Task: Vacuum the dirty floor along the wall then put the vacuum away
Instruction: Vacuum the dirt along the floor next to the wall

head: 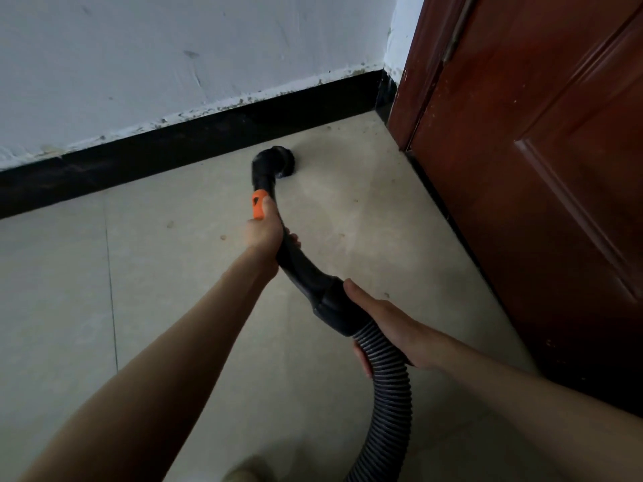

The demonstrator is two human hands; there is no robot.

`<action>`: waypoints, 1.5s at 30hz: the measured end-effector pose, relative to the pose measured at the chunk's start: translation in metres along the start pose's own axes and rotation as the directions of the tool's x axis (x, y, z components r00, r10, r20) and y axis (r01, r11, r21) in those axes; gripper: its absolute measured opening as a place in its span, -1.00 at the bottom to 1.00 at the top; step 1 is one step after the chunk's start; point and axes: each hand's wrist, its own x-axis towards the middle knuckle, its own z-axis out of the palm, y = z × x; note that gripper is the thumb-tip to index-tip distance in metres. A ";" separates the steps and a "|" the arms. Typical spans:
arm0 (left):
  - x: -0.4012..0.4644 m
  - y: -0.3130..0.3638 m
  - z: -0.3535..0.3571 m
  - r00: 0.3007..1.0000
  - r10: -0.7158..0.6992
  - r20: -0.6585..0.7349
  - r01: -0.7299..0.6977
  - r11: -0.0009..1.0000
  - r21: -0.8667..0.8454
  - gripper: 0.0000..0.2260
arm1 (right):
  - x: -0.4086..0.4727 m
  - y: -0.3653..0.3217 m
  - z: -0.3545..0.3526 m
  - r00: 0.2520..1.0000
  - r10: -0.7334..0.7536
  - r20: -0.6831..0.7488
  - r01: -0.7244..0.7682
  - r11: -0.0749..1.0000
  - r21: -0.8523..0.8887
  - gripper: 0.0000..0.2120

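A black curved vacuum handle [302, 273] with an orange slider [258, 203] ends in a round black nozzle [280, 161] that sits on the beige tiled floor [174, 273], close to the black baseboard [174, 140]. My left hand [266, 234] grips the handle just behind the orange slider, thumb lying along it. My right hand [386, 325] holds the joint where the handle meets the grey ribbed hose [389, 387], fingers curled under it. The hose runs down out of the bottom edge. Crumbs and specks of dirt lie on the floor near the corner [348, 133].
A white scuffed wall [174, 64] rises above the baseboard. A dark red wooden door [539, 168] stands on the right, its edge close to the nozzle's corner. Open floor spreads to the left. A bit of a shoe [240, 473] shows at the bottom.
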 end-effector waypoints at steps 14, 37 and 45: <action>0.014 0.016 0.030 0.999 -0.007 0.051 0.006 1.000 0.012 -0.56 | 0.001 -0.017 -0.008 0.985 0.042 -0.165 -0.027 0.996 0.089 -0.27; 0.042 0.032 0.118 0.981 0.139 0.133 -0.174 0.936 0.307 -0.61 | 0.028 -0.020 -0.058 0.930 0.075 -0.361 0.030 0.961 0.276 -0.34; 0.048 0.052 0.145 0.970 0.172 0.173 -0.232 0.870 0.434 -0.52 | 0.037 -0.027 -0.061 0.926 0.065 -0.371 0.090 0.918 0.385 -0.33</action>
